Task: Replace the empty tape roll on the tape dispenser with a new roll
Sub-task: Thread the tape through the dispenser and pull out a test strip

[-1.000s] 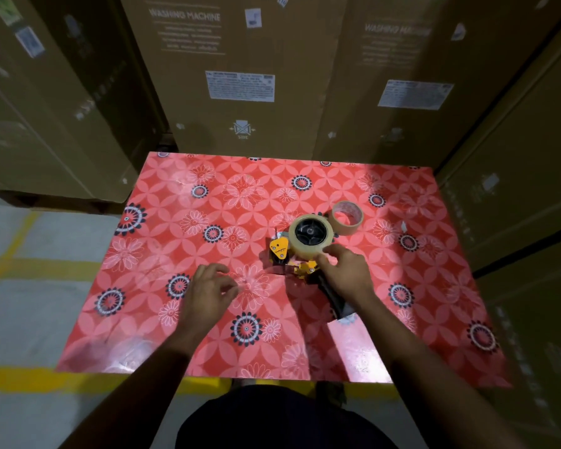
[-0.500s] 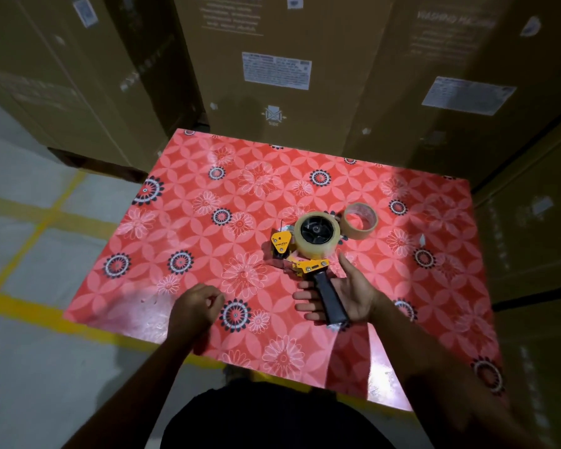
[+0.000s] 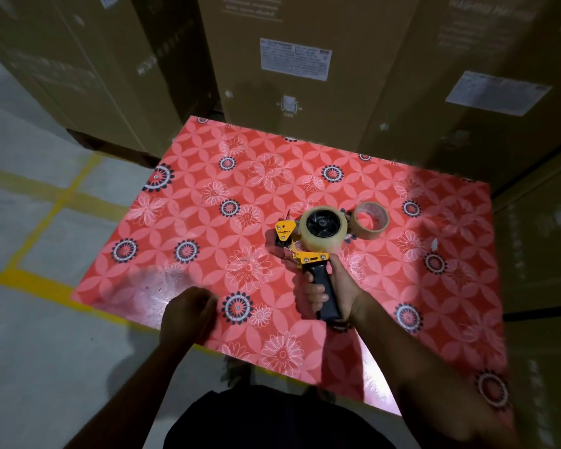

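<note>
The left hand [image 3: 188, 311] sits at the near-left of the worktop [image 3: 208, 196], just over its near edge. Its fingers are curled into a loose fist and nothing shows between them; it touches none of the task's things and looks to be standing by, free to help if the tape end needs threading.

Toward the middle lies the dispenser [image 3: 308, 251], flat on its side on the red flowered cover, its yellow frame and cutter end pointing far-left and its black handle [image 3: 326, 293] pointing near. Lying this way the hub faces up, which suits sliding a roll on or off. A full clear roll [image 3: 323, 230] is already seated on that hub, so the swap itself looks done or nearly so; whether the tape end is fed through the cutter cannot be told.

The right hand [image 3: 337, 293] is wrapped round the handle from the right, fingers curled over it and the thumb lying up toward the yellow frame. That is a working grip, likely for lifting or steadying the tool.

Just right of the seated roll, touching or nearly so, lies the spent core [image 3: 370, 220], a thin ring laid flat and out of the way. Tall cartons [image 3: 292, 59] stand behind the far edge.
</note>
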### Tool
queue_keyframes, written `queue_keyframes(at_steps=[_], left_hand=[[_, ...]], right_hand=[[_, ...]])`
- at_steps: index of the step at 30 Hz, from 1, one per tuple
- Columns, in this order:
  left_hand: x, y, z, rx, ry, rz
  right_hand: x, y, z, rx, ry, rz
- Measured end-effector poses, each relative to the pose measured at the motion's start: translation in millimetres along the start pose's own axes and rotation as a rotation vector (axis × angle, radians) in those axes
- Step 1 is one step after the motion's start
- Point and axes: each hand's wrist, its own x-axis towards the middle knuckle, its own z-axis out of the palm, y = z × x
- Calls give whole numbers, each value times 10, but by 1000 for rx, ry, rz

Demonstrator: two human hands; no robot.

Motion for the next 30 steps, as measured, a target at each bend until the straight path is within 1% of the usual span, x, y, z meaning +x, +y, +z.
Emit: queue_keyframes(at_steps=[2,5,6,9,10,12,14,15,20,25,30], left_hand=[[56,35,-23,-113,-24,-42],[182,190,-13,-297,-139,-32],[224,289,-11,-435,-175,-95],[370,623,-34,-944,-320,-429],[434,718,-28,-1061,-399,-511],[541,893,-15,-1197,-548,-640],[606,1030,-6,-1224,-619,-717],[623,1063,11,-1215,-616,-728],[721,897,67,-1122,-430,-726],[819,734,-54,-1059,-394,-668],[1012,520,-260,-981,-371,-648]], right_hand=[[-52,-62,98,-59,58,5],[-175,-147,229,-185,163,-9],[-217,-172,271,-233,184,-17],[-334,-222,412,-375,224,-38],[-364,-233,451,-412,234,-48],[-416,-233,515,-447,239,-69],[-451,-219,549,-464,247,-94],[-468,-208,551,-468,260,-101],[-521,-151,516,-466,307,-111],[-381,-53,453,-559,318,-45],[-104,-48,580,-673,254,7]])
